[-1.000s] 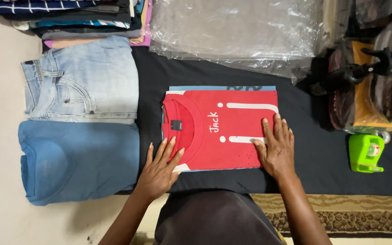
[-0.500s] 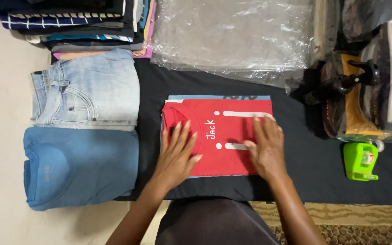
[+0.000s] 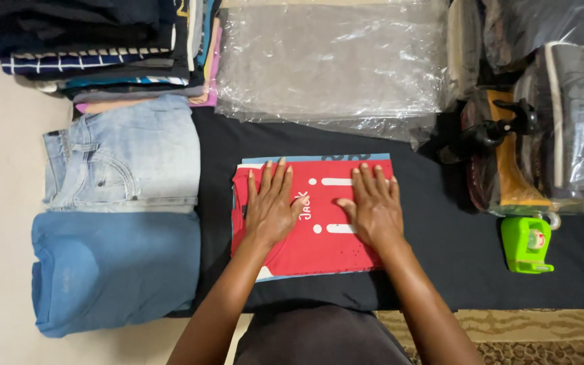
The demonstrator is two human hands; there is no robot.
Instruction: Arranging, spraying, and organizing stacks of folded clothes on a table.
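Pressing flat on folded red shirt point(image 3: 319, 250) with both hands, palms down, fingers spread, grasping nothing: left hand point(image 3: 270, 206) on shirt's left half, right hand point(image 3: 373, 209) on right half. Shirt lying mid black cloth point(image 3: 441, 263). Left of it: folded jeans point(image 3: 123, 155) above blue shirt point(image 3: 109, 270). Beyond: clear bags point(image 3: 332, 61), clothes stack point(image 3: 96, 47). Right: green tape dispenser point(image 3: 526, 245).
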